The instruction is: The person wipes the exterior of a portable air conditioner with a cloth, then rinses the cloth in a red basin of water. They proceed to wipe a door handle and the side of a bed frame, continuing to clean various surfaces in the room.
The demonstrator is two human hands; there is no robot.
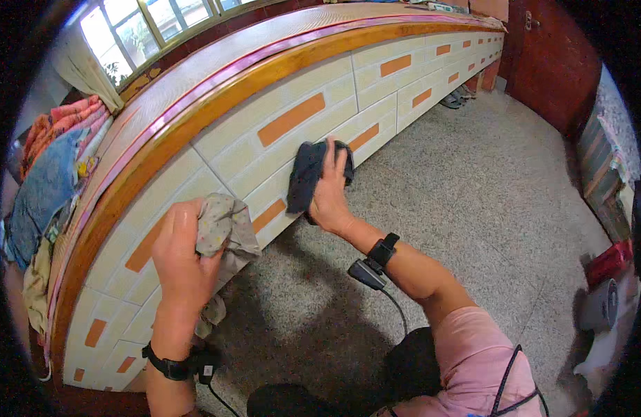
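My right hand (332, 193) lies with its fingers spread over a dark cloth (306, 174), pressing it against the lower part of the cream tiled side (310, 130) of a long raised platform. Bunched in my left hand (182, 250) is a light grey patterned cloth (221, 224), which hangs down in front of the tiles nearer to me. Orange brick-shaped patches mark the tiles. Above both hands runs the platform's curved-looking wooden edge (237, 86). Both wrists wear black straps with small cabled devices.
Folded clothes (47, 182) are piled on the platform at the left, beneath a window (143, 31). Shoes (453, 99) stand by the platform's far end, near a dark red door (547, 62). A grey bin-like container (604, 307) and a red object (610, 263) are at the right.
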